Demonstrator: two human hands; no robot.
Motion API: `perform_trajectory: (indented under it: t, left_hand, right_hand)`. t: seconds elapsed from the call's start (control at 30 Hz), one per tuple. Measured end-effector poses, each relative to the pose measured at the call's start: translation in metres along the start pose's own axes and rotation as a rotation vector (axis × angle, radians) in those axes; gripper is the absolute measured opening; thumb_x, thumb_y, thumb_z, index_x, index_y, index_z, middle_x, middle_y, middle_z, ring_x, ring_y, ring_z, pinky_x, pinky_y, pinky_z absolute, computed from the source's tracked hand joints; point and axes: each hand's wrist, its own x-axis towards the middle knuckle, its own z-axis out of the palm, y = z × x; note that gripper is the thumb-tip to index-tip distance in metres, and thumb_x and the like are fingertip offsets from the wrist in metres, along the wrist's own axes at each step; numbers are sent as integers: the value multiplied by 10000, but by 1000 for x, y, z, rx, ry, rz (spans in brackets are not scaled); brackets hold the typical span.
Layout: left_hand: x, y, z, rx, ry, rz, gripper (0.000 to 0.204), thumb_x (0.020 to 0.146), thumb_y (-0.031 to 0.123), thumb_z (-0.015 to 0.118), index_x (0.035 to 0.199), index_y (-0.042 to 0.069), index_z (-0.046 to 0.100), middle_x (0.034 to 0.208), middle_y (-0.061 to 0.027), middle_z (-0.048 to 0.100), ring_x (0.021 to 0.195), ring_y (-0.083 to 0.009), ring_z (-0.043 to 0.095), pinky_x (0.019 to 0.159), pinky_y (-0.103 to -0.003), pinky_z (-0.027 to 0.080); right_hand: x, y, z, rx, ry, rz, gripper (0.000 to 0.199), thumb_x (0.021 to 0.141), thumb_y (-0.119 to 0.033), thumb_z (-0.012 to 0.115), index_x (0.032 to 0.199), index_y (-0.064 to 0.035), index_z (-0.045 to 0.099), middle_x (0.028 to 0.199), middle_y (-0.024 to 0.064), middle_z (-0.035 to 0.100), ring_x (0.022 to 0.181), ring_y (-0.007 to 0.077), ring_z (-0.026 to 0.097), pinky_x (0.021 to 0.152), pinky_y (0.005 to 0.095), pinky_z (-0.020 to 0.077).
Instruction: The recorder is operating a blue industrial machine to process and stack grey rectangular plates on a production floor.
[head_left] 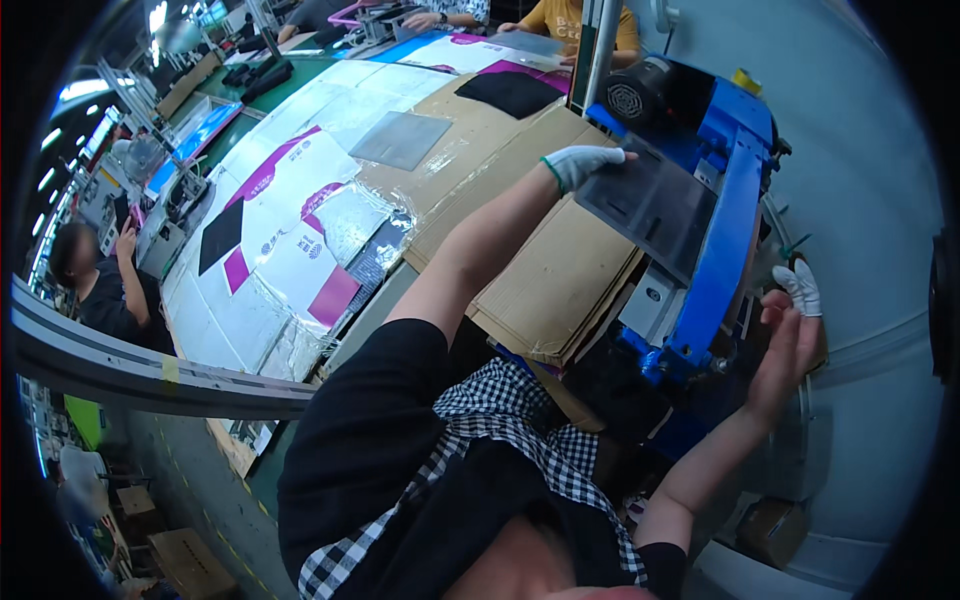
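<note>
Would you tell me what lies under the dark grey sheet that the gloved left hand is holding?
Under the dark grey sheet, held by the left hand, are the blue machine and a stack of brown cardboard. The machine's bed below the sheet is covered.

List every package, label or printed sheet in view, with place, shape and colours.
Printed sheets: flat on the long table, left of centre, white with magenta and black panels.
Cardboard: flattened brown stack, centre, beside the blue machine.
Dark sheet: grey rectangle on the machine, under the gloved left hand.
Box: small, brown, lower right.
</note>
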Motion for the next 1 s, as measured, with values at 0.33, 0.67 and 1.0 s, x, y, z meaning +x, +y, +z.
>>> perform_trajectory:
  t: [0.33, 0.67, 1.0]
  left_hand:
    - [-186, 73, -80, 344, 1058, 1114, 288, 805, 257, 626, 853, -27, 612, 661, -56, 586, 565, -114, 513, 540, -254, 424]
    - [-141, 181, -265, 1582, 1682, 1084, 296, 829, 340, 552, 842, 54, 626, 654, -79, 609, 491, -200, 545, 443, -303, 416]
    - [-102, -2, -87, 1053, 393, 487, 245, 845, 258, 518, 908, 43, 619, 835, -120, 633, 704, -196, 601, 612, -263, 477]
  right_hand:
    - [-12, -19, 42, -576, -59, -229, 390, 781, -109, 656, 1139, -12, 535, 860, 64, 634, 705, 122, 557, 669, 241, 465]
    - [-12, -18, 45, -439, -27, -135, 360, 774, -12, 639, 1121, 6, 549, 814, 90, 648, 566, 107, 541, 544, 195, 464]
    - [-17, -33, 49, -489, -6, -36, 317, 779, -73, 666, 1072, 14, 580, 646, 60, 620, 384, 58, 423, 353, 169, 344]
